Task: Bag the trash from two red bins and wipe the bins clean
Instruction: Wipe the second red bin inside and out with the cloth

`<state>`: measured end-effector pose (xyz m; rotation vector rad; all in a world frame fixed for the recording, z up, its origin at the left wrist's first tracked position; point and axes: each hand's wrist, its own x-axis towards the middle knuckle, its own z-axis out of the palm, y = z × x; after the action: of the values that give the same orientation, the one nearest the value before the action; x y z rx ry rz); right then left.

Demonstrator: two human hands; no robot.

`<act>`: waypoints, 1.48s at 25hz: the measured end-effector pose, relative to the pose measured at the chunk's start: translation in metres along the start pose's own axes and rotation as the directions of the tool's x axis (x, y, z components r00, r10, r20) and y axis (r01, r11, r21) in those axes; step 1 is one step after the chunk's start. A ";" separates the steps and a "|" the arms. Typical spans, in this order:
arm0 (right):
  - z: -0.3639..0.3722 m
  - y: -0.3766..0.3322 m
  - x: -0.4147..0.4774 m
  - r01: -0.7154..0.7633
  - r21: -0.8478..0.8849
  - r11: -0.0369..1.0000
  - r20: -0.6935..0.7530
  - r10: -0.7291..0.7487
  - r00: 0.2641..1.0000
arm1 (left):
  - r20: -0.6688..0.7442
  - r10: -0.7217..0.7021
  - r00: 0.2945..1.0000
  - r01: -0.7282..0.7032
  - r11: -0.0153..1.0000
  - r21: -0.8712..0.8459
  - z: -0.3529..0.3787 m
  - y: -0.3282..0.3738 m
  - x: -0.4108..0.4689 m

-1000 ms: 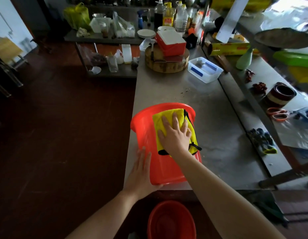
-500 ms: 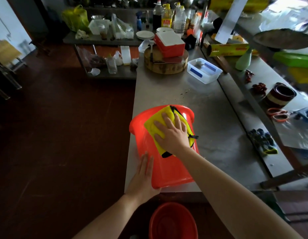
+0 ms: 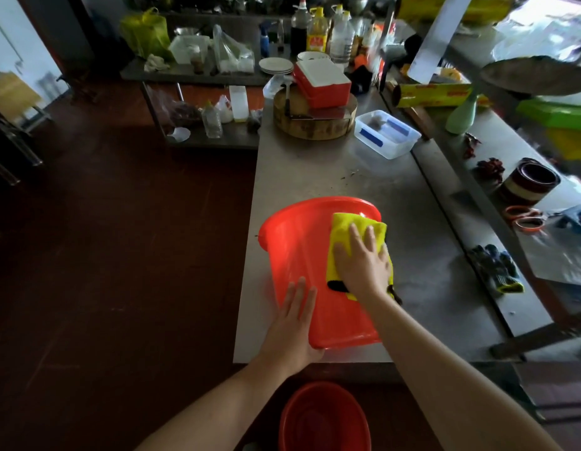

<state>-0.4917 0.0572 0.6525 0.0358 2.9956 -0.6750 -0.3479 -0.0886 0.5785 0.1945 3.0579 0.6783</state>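
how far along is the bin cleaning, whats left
Looks done: the floor bin shows no trash inside. In hand: the table bin lies on its side, the right hand pressing a yellow cloth on its outer wall, the left hand flat near its base. Left: its inside, unseen here, and perhaps wiping the floor bin.

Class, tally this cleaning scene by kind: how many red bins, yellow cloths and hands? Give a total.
Red bins: 2, bin on the table and bin on the floor
Yellow cloth: 1
Hands: 2, left hand and right hand
Total: 5
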 end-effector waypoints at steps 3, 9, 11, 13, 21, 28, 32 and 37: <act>0.015 -0.024 -0.028 0.283 -0.270 0.920 -0.011 -0.297 0.955 | 0.009 -0.013 1.000 0.013 1.000 0.017 0.003 0.005 0.005; 0.004 0.006 -0.019 0.165 -0.096 0.982 -0.035 -0.169 0.985 | -0.068 0.004 0.998 -0.003 1.000 0.021 0.002 0.000 0.001; -0.004 0.032 -0.008 0.015 0.088 0.996 0.007 -0.016 1.000 | -0.080 0.008 0.997 -0.006 1.000 0.021 0.002 0.000 -0.001; -0.010 0.060 -0.003 -0.167 0.344 0.924 0.109 0.138 0.984 | -0.068 0.007 0.998 -0.007 1.000 0.002 0.002 -0.001 -0.002; 0.010 0.043 -0.058 0.014 0.016 1.000 -0.028 -0.013 1.000 | -0.039 -0.029 0.999 0.030 0.999 0.014 0.003 0.006 0.003; 0.021 0.022 -0.082 0.245 -0.176 0.953 -0.102 -0.265 0.959 | -0.071 -0.005 0.997 0.006 1.000 0.019 0.003 0.005 0.008; 0.005 0.064 -0.057 -0.025 0.123 0.992 0.009 0.024 1.000 | -0.041 -0.039 0.998 0.037 0.998 -0.047 0.003 0.004 0.005; -0.006 0.103 -0.051 -0.336 0.539 0.772 0.204 0.268 0.942 | 0.041 -0.050 0.998 0.053 0.997 -0.063 -0.004 0.006 0.003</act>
<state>-0.4368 0.1522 0.6180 0.4829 2.4725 -1.4329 -0.3498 -0.0847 0.5849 0.1263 2.9876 0.7592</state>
